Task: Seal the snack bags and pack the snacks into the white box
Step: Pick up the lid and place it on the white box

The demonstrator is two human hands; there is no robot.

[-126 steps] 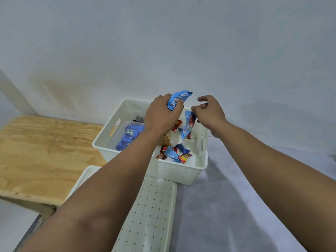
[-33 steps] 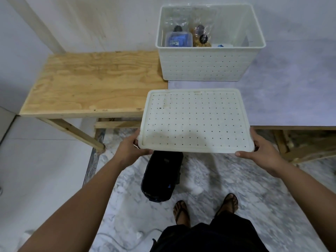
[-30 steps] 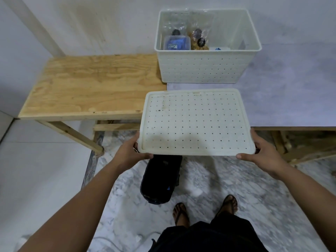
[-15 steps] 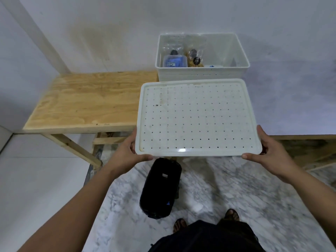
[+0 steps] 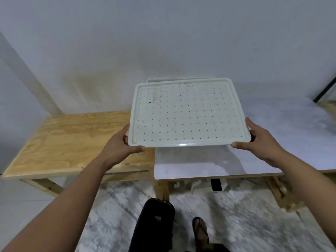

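lidding step in hand: left hand point(image 5: 119, 144) and right hand point(image 5: 261, 140) each grip a near corner of the perforated lid point(image 5: 189, 113), held over the white box point(image 5: 180, 80) (almost hidden behind it), next needing square lowering onto its rim.

A flat white perforated plastic lid point(image 5: 189, 113) is held level above the grey tabletop point(image 5: 272, 139), the left hand point(image 5: 121, 145) gripping its near left corner and the right hand point(image 5: 261, 140) its near right corner. Only a back rim of the white plastic box point(image 5: 163, 80) shows behind it.
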